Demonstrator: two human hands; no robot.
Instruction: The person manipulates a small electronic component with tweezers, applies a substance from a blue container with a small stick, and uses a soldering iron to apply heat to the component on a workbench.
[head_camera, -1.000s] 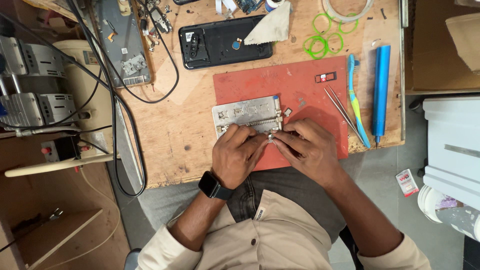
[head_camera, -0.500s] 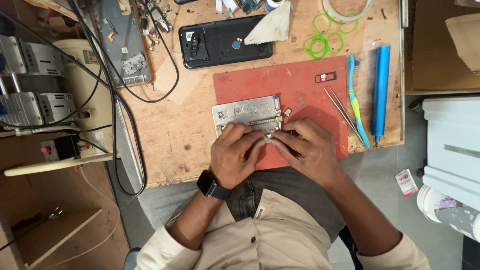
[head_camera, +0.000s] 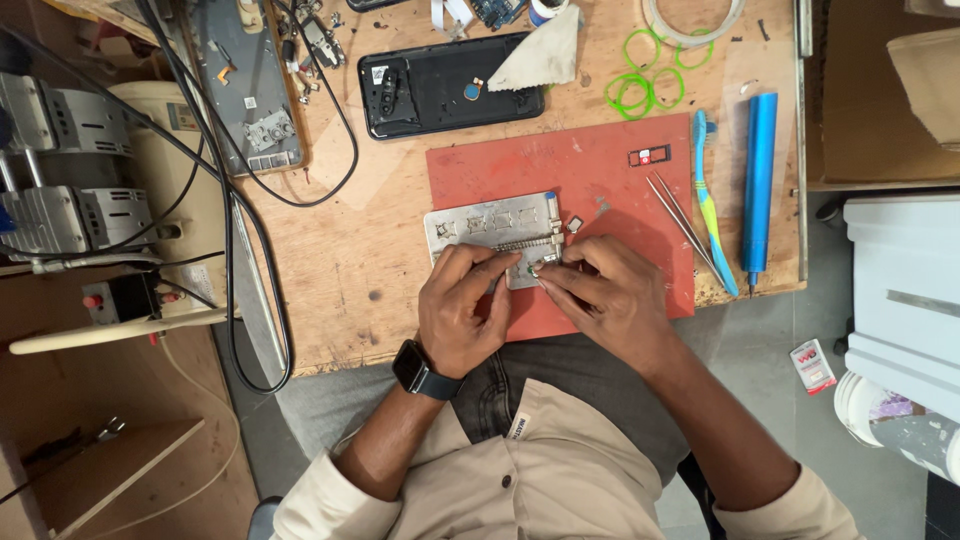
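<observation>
Head view, looking straight down on a wooden workbench (head_camera: 350, 270).

Item 1: red silicone work mat (head_camera: 600, 180), lying flat on the bench near its front edge.

Item 2: grey metal holding fixture (head_camera: 480, 225), on the mat's left part, its left end overhanging onto the wood. Both hands meet at its lower right corner.

Item 3: left hand (head_camera: 465, 310), a black smartwatch (head_camera: 415, 370) on the wrist; fingers curled and resting on the fixture's lower edge, fingertips pinched at a small part (head_camera: 530, 268) too tiny to identify.

Item 4: right hand (head_camera: 610, 295), fingers drawn together, tips touching the same small part from the right. Whether either hand truly grips the part or only presses on it cannot be told.

Item 5: metal tweezers (head_camera: 680, 225), lying diagonally on the mat's right edge, just beside the right hand but apart from it.

Item 6: blue and green toothbrush (head_camera: 712, 205), just right of the tweezers, on the bench.

Item 7: blue cylindrical tool (head_camera: 758, 180), upright in frame, right of the toothbrush.

Item 8: black phone back cover (head_camera: 440, 90), above the mat, a grey cloth (head_camera: 540, 55) over its right end.

Item 9: green rubber bands (head_camera: 645, 85), loose, above the mat's upper right corner.

Item 10: black cables (head_camera: 235, 250), trailing down the bench's left side.
</observation>
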